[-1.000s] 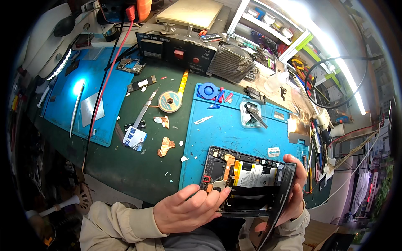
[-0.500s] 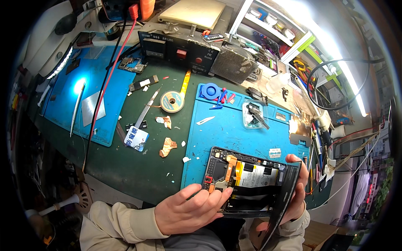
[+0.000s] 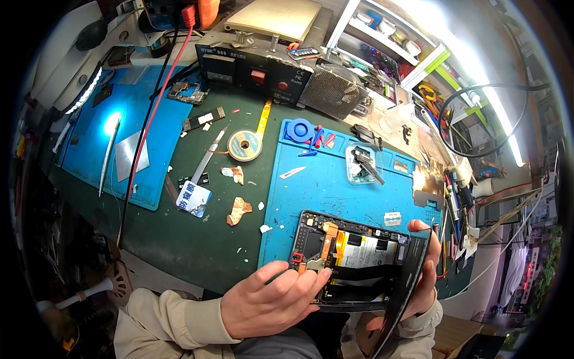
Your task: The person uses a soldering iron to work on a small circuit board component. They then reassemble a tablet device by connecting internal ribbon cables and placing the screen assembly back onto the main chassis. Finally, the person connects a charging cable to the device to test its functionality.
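Observation:
An opened tablet (image 3: 305, 239) is held over the near edge of the blue mat, tilted, its inside facing up. It shows a white battery (image 3: 365, 251), an orange flex cable (image 3: 340, 244), copper-coloured strips and black ribbon cables. My left hand (image 3: 272, 302) is closed at its lower left, curled fingertips pressing on the parts beside the copper strip; the thumb is partly hidden. At the other end, my right hand (image 3: 426, 281) grips the dark panel (image 3: 406, 293), which stands up at an angle from the tablet's right side. Part of that hand is behind the panel.
On the blue mat (image 3: 323, 191) lie a razor blade (image 3: 393, 219), a clear tray (image 3: 363, 157) of small parts and a blue disc (image 3: 299, 130). To its left are a tape roll (image 3: 245, 145), a knife (image 3: 209, 157) and copper foil scraps (image 3: 239, 210). A black boxed device (image 3: 251, 75) stands behind.

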